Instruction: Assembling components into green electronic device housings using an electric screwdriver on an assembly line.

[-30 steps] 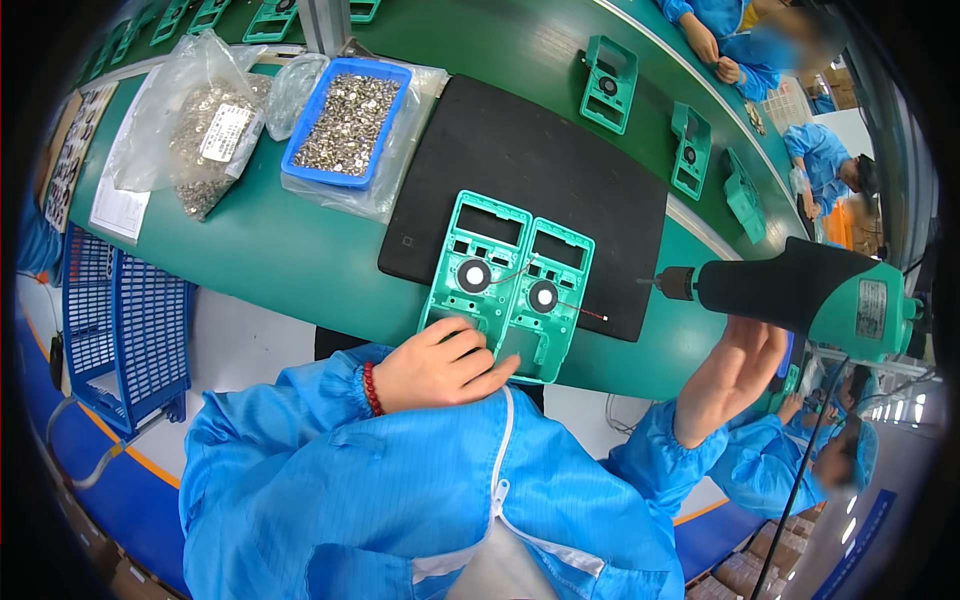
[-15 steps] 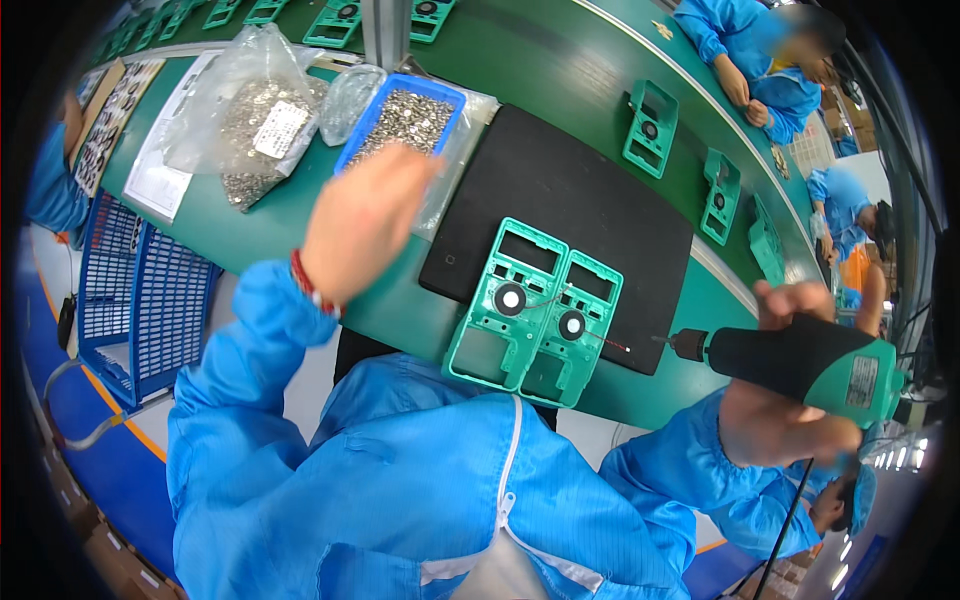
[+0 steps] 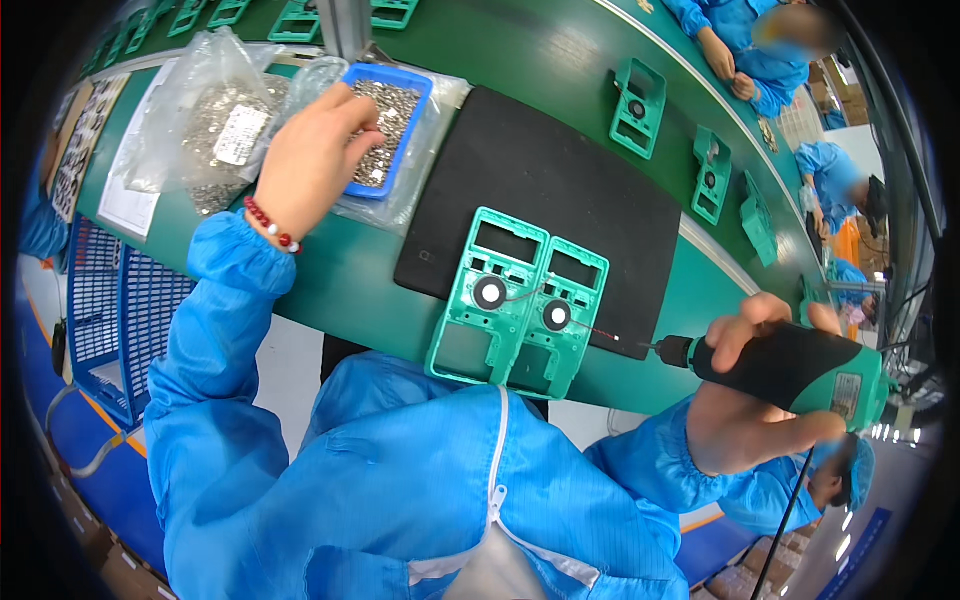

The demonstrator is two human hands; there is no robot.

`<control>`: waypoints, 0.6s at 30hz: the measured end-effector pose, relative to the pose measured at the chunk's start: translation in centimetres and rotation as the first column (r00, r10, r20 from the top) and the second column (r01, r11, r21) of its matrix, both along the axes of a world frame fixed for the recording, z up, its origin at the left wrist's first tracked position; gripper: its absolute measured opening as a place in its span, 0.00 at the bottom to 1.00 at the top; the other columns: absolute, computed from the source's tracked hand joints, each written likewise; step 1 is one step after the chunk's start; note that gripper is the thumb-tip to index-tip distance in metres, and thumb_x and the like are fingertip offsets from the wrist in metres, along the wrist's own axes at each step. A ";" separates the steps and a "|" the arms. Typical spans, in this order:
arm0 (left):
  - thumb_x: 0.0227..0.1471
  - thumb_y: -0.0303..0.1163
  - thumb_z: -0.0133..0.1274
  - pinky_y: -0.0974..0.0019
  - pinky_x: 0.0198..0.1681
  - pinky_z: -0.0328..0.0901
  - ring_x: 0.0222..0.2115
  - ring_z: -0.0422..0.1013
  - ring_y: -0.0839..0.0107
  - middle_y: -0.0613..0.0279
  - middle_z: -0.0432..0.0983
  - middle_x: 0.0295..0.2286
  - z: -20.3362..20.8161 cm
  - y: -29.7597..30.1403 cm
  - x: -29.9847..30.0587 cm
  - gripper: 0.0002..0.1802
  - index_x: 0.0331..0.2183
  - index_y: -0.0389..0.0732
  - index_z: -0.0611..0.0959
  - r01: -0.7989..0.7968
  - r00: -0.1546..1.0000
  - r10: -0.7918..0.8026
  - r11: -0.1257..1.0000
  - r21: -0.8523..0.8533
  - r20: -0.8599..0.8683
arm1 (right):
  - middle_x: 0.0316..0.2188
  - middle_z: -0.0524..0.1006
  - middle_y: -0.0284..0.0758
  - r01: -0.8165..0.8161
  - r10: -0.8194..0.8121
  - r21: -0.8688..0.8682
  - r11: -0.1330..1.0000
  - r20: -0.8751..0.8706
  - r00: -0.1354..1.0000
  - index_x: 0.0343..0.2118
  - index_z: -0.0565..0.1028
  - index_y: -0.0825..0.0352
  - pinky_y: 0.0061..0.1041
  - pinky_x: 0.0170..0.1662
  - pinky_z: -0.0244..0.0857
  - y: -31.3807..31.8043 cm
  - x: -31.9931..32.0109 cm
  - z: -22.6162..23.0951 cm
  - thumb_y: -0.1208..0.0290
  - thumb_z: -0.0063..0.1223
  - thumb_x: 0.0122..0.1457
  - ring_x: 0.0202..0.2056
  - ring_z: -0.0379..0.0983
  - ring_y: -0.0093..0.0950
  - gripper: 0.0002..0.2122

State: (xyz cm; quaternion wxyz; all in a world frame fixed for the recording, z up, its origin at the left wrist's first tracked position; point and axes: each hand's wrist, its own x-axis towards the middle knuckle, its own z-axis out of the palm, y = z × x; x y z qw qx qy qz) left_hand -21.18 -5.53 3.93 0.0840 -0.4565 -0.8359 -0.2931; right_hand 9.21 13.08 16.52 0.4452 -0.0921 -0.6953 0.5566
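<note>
My left hand point(image 3: 318, 150), with a red and white bead bracelet at the wrist, reaches over the left edge of a blue tray point(image 3: 408, 160) full of small metal screws point(image 3: 378, 165). Its thumb and fingers are bent together; whatever they pinch is too small to make out. At the right, my right hand point(image 3: 735, 420) grips a black and green electric screwdriver point(image 3: 790, 370), its bit pointing left. Two green plastic housings point(image 3: 515, 335) stand side by side in front of me, partly on a black mat point(image 3: 560, 170). Each holds a round speaker point(image 3: 490, 293) and thin wires.
A clear bag of screws point(image 3: 205, 135) lies left of the tray. More green housings point(image 3: 638, 108) sit on the green belt beyond the mat. A blue plastic basket point(image 3: 100, 310) stands at the left. Co-workers in blue point(image 3: 745, 50) sit across the line.
My left hand has moved farther forward, its fingers now bent over the screws in the tray. The screwdriver stays in my right hand at the right. The whole view has shifted slightly.
</note>
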 end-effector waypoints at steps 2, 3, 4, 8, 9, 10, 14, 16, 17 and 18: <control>0.50 0.25 0.60 0.60 0.33 0.66 0.29 0.72 0.58 0.57 0.72 0.29 -0.2 0.0 0.2 0.06 0.30 0.37 0.78 0.013 0.999 -0.016 0.998 0.058 0.047 | 0.36 0.75 0.44 -0.060 0.058 -0.036 0.998 -0.031 0.998 0.57 0.65 0.68 0.22 0.28 0.61 0.1 0.0 -0.5 0.29 0.38 0.59 0.22 0.65 0.21 0.41; 0.49 0.24 0.61 0.62 0.33 0.67 0.28 0.72 0.60 0.58 0.72 0.27 -0.1 0.2 0.5 0.07 0.31 0.36 0.78 0.016 0.997 -0.025 0.993 0.113 0.080 | 0.31 0.74 0.41 -0.128 0.122 -0.070 0.989 -0.078 0.989 0.57 0.65 0.68 0.21 0.26 0.57 0.0 -0.2 -0.4 0.29 0.38 0.59 0.21 0.62 0.19 0.41; 0.47 0.22 0.62 0.64 0.33 0.67 0.28 0.72 0.63 0.58 0.74 0.27 0.0 0.3 0.8 0.08 0.31 0.35 0.79 0.008 0.995 -0.022 0.990 0.139 0.098 | 0.22 0.68 0.33 -0.007 0.002 -0.061 0.998 -0.077 0.997 0.52 0.67 0.69 0.20 0.21 0.52 -0.6 -0.6 -0.5 0.35 0.43 0.62 0.17 0.57 0.16 0.35; 0.47 0.20 0.61 0.65 0.35 0.68 0.31 0.74 0.61 0.55 0.77 0.29 1.2 0.4 4.5 0.06 0.31 0.34 0.82 0.062 0.990 -0.096 0.955 0.289 0.103 | 0.18 0.69 0.33 -0.049 0.037 -0.212 0.976 -0.059 0.998 0.42 0.63 0.65 0.24 0.18 0.55 -1.2 -0.4 -1.0 0.51 0.59 0.58 0.14 0.60 0.21 0.24; 0.45 0.18 0.61 0.65 0.37 0.68 0.32 0.75 0.61 0.56 0.78 0.29 1.8 0.7 6.4 0.07 0.31 0.34 0.82 0.097 0.971 -0.163 0.937 0.334 0.176 | 0.18 0.69 0.33 -0.047 0.037 -0.210 0.977 -0.053 0.998 0.42 0.63 0.65 0.24 0.18 0.55 -1.4 -0.6 -1.2 0.51 0.59 0.58 0.14 0.60 0.21 0.24; 0.44 0.17 0.61 0.65 0.37 0.69 0.32 0.76 0.61 0.56 0.78 0.29 1.7 0.7 8.1 0.07 0.30 0.34 0.83 0.174 0.932 -0.276 0.909 0.380 0.235 | 0.18 0.70 0.33 -0.100 0.085 -0.229 0.968 -0.072 0.994 0.41 0.63 0.65 0.24 0.19 0.55 -1.5 -0.6 -1.6 0.51 0.59 0.58 0.14 0.60 0.22 0.24; 0.45 0.16 0.60 0.63 0.36 0.70 0.33 0.77 0.60 0.56 0.80 0.29 1.0 1.0 14.5 0.09 0.32 0.36 0.83 0.212 0.787 -0.424 0.868 0.449 0.448 | 0.19 0.70 0.33 -0.205 0.184 -0.255 0.945 -0.104 0.977 0.41 0.63 0.65 0.26 0.21 0.57 -2.1 -1.0 -2.2 0.52 0.59 0.58 0.16 0.62 0.23 0.23; 0.45 0.17 0.61 0.62 0.36 0.70 0.32 0.77 0.60 0.57 0.80 0.29 0.3 1.2 16.1 0.09 0.32 0.36 0.83 0.236 0.770 -0.452 0.857 0.457 0.451 | 0.19 0.70 0.34 -0.249 0.222 -0.264 0.932 -0.126 0.967 0.41 0.63 0.65 0.26 0.21 0.59 -2.4 -1.2 -2.6 0.53 0.59 0.59 0.16 0.62 0.23 0.22; 0.45 0.18 0.62 0.62 0.34 0.70 0.30 0.77 0.61 0.58 0.80 0.28 0.2 1.3 16.5 0.10 0.33 0.37 0.83 0.244 0.764 -0.450 0.865 0.439 0.462 | 0.19 0.70 0.34 -0.247 0.222 -0.261 0.933 -0.123 0.967 0.41 0.63 0.65 0.26 0.21 0.59 -2.7 -1.3 -2.7 0.53 0.59 0.59 0.16 0.62 0.23 0.22; 0.45 0.19 0.63 0.62 0.33 0.69 0.29 0.76 0.62 0.59 0.80 0.27 0.0 1.4 16.9 0.11 0.34 0.38 0.83 0.252 0.759 -0.448 0.871 0.421 0.473 | 0.19 0.71 0.34 -0.264 0.235 -0.254 0.930 -0.140 0.962 0.41 0.63 0.66 0.25 0.21 0.59 -3.0 -1.3 -2.8 0.53 0.59 0.59 0.16 0.63 0.23 0.22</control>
